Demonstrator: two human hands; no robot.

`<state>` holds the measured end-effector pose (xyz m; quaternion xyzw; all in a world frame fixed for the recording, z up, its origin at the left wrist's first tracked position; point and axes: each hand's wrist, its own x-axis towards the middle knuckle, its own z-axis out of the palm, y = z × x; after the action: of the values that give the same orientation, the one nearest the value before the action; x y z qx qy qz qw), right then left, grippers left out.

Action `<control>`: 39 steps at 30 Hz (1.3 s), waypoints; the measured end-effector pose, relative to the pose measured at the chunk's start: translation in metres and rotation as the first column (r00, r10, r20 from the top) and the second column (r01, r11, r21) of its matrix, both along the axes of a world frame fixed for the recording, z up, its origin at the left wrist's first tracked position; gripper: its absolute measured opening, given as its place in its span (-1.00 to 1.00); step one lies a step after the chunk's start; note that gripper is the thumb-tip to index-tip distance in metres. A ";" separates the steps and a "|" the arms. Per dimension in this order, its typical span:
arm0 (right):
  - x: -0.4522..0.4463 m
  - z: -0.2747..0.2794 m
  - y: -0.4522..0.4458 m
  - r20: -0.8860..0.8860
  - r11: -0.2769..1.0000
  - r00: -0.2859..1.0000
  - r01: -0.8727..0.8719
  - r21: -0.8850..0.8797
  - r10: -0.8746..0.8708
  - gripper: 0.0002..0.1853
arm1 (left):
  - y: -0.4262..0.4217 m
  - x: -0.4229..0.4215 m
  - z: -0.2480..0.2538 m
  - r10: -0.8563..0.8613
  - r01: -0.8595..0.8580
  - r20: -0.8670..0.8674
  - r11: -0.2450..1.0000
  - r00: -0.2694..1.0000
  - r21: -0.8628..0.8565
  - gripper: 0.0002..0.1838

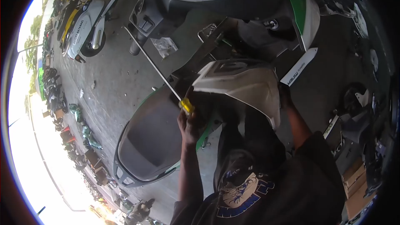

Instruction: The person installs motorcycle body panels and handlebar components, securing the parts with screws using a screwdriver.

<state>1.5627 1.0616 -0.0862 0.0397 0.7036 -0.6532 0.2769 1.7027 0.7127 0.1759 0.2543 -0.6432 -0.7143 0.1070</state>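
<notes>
My left hand (191,123) is closed around the yellow handle of a long screwdriver (186,106), whose thin shaft points up and to the left. Its fingers are also close to the left edge of a grey-white plastic body panel (239,84); whether they touch it I cannot tell. At the panel's right edge my right hand (285,96) grips it, with some fingers hidden in shadow. The panel is held up in front of my legs, over a partly stripped scooter. The scooter's dark seat (152,137) lies to the left of my left hand.
Above are the scooter's dark front part (200,2) and a green-and-white panel (306,16). A small plastic bag (164,47) lies on the floor. A white lettered strip (299,66) is right of the panel. Another scooter (85,21) stands at upper left; cardboard (356,187) lies lower right.
</notes>
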 end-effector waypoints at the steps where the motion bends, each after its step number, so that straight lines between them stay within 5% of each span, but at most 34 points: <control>1: -0.004 0.004 -0.012 -0.067 0.997 0.996 0.059 0.052 -0.056 -0.54 | 0.002 0.008 0.003 0.062 -0.063 0.086 0.998 0.994 0.013 -0.74; 4: -0.026 -0.015 -0.042 -0.225 0.994 0.974 0.059 0.087 -0.038 -0.55 | 0.002 0.051 0.011 0.200 -0.217 0.227 0.975 0.953 0.053 -0.79; 8: -0.043 -0.042 -0.096 -0.421 0.970 0.905 0.037 0.239 0.069 -0.49 | 0.010 0.120 0.027 0.340 -0.361 0.369 0.933 0.865 -0.012 -0.30; 9: -0.046 -0.049 -0.106 -0.448 0.966 0.888 0.016 0.258 0.104 -0.44 | 0.015 0.136 0.032 0.358 -0.392 0.347 0.919 0.867 0.032 -0.30; 13: -0.026 -0.067 -0.159 -0.285 0.943 0.943 -0.073 0.324 0.171 -0.29 | 0.045 0.187 0.056 0.432 -0.494 0.368 0.865 0.823 0.087 -0.25; 16: -0.020 -0.037 -0.180 -0.126 0.788 0.896 -0.299 0.539 0.427 -0.32 | 0.072 0.235 0.065 0.542 -0.606 0.455 0.796 0.707 -0.006 -0.21; 17: -0.016 -0.047 -0.182 -0.140 0.801 0.920 -0.234 0.551 0.365 -0.34 | 0.082 0.234 0.079 0.535 -0.609 0.526 0.792 0.661 -0.041 -0.02; 20: -0.014 -0.093 -0.172 -0.235 0.797 0.904 -0.163 0.581 0.357 -0.37 | 0.112 0.263 0.086 0.548 -0.600 0.525 0.795 0.651 -0.085 -0.08; 21: -0.021 -0.103 -0.169 -0.311 0.797 0.874 -0.129 0.590 0.372 -0.40 | 0.124 0.280 0.083 0.576 -0.606 0.499 0.786 0.647 -0.122 -0.28; 23: -0.031 -0.094 -0.160 -0.111 0.824 0.908 -0.308 0.476 0.404 -0.36 | 0.140 0.297 0.083 0.570 -0.540 0.527 0.810 0.631 -0.229 -0.40; 24: -0.024 -0.072 -0.161 -0.169 0.815 0.899 -0.271 0.513 0.405 -0.46 | 0.148 0.305 0.082 0.525 -0.416 0.566 0.851 0.636 -0.322 -0.53; 25: -0.010 -0.052 -0.158 -0.229 0.808 0.883 -0.234 0.541 0.409 -0.56 | 0.160 0.318 0.078 0.581 -0.485 0.564 0.810 0.587 -0.330 -0.53; 27: 0.021 -0.029 -0.151 -0.390 0.795 0.750 -0.287 0.535 0.534 -0.68 | 0.184 0.345 0.065 0.558 -0.236 0.624 0.818 0.547 -0.525 -0.66; 29: 0.055 -0.002 -0.143 -0.276 0.531 0.477 -0.565 0.632 0.835 -0.72 | 0.199 0.356 0.065 0.582 -0.267 0.634 0.807 0.509 -0.527 -0.67; 31: 0.117 0.065 -0.160 0.040 0.267 0.311 -0.868 0.418 0.949 -0.71 | 0.218 0.381 0.052 0.561 -0.231 0.641 0.818 0.524 -0.527 -0.68; 33: 0.187 0.132 -0.188 0.152 -0.029 -0.008 -0.991 0.131 0.988 -0.62 | 0.230 0.405 0.036 0.612 -0.289 0.590 0.782 0.527 -0.553 -0.68; 34: 0.220 0.162 -0.203 0.219 -0.162 -0.167 -0.986 -0.043 0.961 -0.55 | 0.232 0.415 0.028 0.635 -0.292 0.547 0.756 0.545 -0.587 -0.68; 36: 0.290 0.217 -0.241 0.052 -0.441 -0.455 -0.880 -0.175 0.889 -0.39 | 0.231 0.441 0.023 0.663 -0.328 0.531 0.736 0.527 -0.592 -0.69; 39: 0.402 0.254 -0.279 -0.003 -0.529 -0.556 -0.788 -0.316 0.831 -0.35 | 0.205 0.490 0.013 0.697 -0.464 0.325 0.686 0.639 -0.560 -0.64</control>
<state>1.9645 0.7828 0.1678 -0.5239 0.2726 -0.1107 0.7993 2.1931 0.9181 0.1891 0.6035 -0.6653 -0.3839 0.2139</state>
